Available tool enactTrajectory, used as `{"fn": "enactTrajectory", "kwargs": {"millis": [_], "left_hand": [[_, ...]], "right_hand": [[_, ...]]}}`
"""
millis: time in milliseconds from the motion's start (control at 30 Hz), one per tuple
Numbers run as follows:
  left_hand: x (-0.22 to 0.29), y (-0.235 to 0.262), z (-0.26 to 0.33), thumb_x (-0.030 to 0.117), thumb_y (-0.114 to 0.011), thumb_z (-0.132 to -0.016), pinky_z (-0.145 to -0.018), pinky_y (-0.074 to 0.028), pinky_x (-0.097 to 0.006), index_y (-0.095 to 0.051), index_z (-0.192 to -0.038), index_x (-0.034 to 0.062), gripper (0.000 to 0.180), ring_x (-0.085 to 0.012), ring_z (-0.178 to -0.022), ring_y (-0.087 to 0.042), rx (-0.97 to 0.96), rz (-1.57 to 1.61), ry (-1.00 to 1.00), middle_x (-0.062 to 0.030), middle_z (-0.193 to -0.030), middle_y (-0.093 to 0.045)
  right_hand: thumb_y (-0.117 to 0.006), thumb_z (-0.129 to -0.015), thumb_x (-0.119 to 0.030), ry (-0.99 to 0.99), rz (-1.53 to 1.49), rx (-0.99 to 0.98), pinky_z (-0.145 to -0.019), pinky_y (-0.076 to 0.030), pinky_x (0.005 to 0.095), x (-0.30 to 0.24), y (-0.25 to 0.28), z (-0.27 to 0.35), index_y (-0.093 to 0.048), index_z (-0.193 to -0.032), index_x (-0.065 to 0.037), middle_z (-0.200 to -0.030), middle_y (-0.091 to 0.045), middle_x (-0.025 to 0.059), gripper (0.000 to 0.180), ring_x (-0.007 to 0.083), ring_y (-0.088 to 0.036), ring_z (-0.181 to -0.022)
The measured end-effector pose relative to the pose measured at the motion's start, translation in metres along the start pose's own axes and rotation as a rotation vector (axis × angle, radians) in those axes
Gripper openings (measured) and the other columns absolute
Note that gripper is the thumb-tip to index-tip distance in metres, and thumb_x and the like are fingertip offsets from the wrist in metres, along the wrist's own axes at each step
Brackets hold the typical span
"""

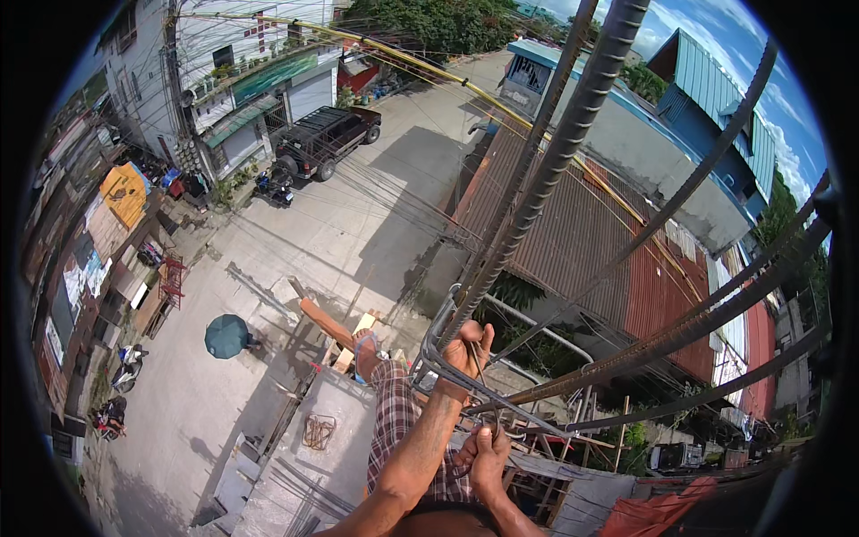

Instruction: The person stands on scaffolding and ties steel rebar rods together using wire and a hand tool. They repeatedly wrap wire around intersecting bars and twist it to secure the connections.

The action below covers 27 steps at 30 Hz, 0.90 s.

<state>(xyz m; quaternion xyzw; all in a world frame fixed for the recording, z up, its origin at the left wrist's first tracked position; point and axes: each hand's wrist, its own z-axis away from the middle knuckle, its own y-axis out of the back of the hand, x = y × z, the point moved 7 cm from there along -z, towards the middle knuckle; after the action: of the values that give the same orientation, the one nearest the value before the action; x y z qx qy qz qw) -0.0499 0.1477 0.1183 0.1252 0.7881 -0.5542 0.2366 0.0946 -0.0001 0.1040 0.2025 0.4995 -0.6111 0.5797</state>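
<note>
I'm gripping the thick ribbed rebar (537,188) with my left hand (465,351), fingers curled tight around it right where the bent stirrup (440,327) is wrapping the bar. My right hand (488,461) is sitting just below that, fingers pinching the thin tie wire (483,385) running up to the rebar. Way below the rebar, someone's walking the street under a green umbrella (225,336).

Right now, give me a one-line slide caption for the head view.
Left hand grips a ribbed steel rebar; right hand holds thin tie wire above a street.
</note>
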Motion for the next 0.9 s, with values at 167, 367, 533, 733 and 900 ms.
{"fn": "enactTrajectory", "kwargs": {"millis": [167, 367, 533, 733, 900], "left_hand": [[0.031, 0.003, 0.006, 0.028, -0.058, -0.095, -0.076, -0.054, -0.034, -0.057, -0.099, 0.0093, 0.019, -0.0112, -0.054, -0.052, 0.343, -0.804, -0.170, 0.0015, -0.070, -0.054], [0.035, -0.003, 0.001, 0.034, -0.052, -0.098, -0.073, -0.051, -0.033, -0.056, -0.101, 0.0098, 0.025, -0.0102, -0.054, -0.048, 0.418, -0.844, -0.170, 0.0006, -0.068, -0.052], [0.013, -0.010, -0.004, 0.036, -0.047, -0.099, -0.079, -0.050, -0.035, -0.055, -0.100, 0.0093, 0.028, -0.0115, -0.056, -0.050, 0.242, -0.526, -0.054, 0.0000, -0.069, -0.052], [0.035, -0.010, 0.006, 0.033, -0.057, -0.096, -0.078, -0.048, -0.034, -0.055, -0.099, 0.0114, 0.022, -0.0110, -0.055, -0.046, 0.424, -1.057, -0.263, 0.0022, -0.065, -0.048], [0.032, -0.016, 0.001, 0.025, -0.057, -0.097, -0.066, -0.047, -0.030, -0.056, -0.095, 0.0040, 0.022, -0.0108, -0.056, -0.045, 0.360, -1.205, -0.258, -0.0003, -0.066, -0.047]], "right_hand": [[-0.046, -0.100, -0.033, -0.871, -1.123, -0.448, -0.043, -0.035, 0.0263, 0.014, -0.031, 0.000, -0.054, -0.099, -0.009, -0.068, -0.042, -0.0002, 0.025, 0.0095, -0.035, -0.047], [-0.055, -0.096, -0.029, -0.332, 0.163, 0.007, -0.042, -0.042, 0.0280, -0.005, -0.007, -0.008, -0.046, -0.112, -0.008, -0.077, -0.052, 0.0063, 0.028, 0.0138, -0.047, -0.050], [-0.062, -0.089, -0.012, -0.207, 0.226, -0.073, -0.038, -0.047, 0.0282, -0.018, -0.037, 0.019, -0.031, -0.122, 0.002, -0.075, -0.055, 0.0102, 0.048, 0.0159, -0.053, -0.048], [-0.055, -0.092, -0.015, -0.663, 0.132, -0.452, -0.031, -0.040, 0.0248, 0.015, 0.011, -0.033, -0.042, -0.120, -0.003, -0.065, -0.045, 0.0009, 0.033, 0.0094, -0.042, -0.042], [-0.060, -0.090, -0.020, -0.716, 0.676, -0.799, -0.041, -0.047, 0.0297, -0.019, 0.024, -0.054, -0.047, -0.120, -0.004, -0.068, -0.051, 0.0047, 0.036, 0.0144, -0.053, -0.048]]}}
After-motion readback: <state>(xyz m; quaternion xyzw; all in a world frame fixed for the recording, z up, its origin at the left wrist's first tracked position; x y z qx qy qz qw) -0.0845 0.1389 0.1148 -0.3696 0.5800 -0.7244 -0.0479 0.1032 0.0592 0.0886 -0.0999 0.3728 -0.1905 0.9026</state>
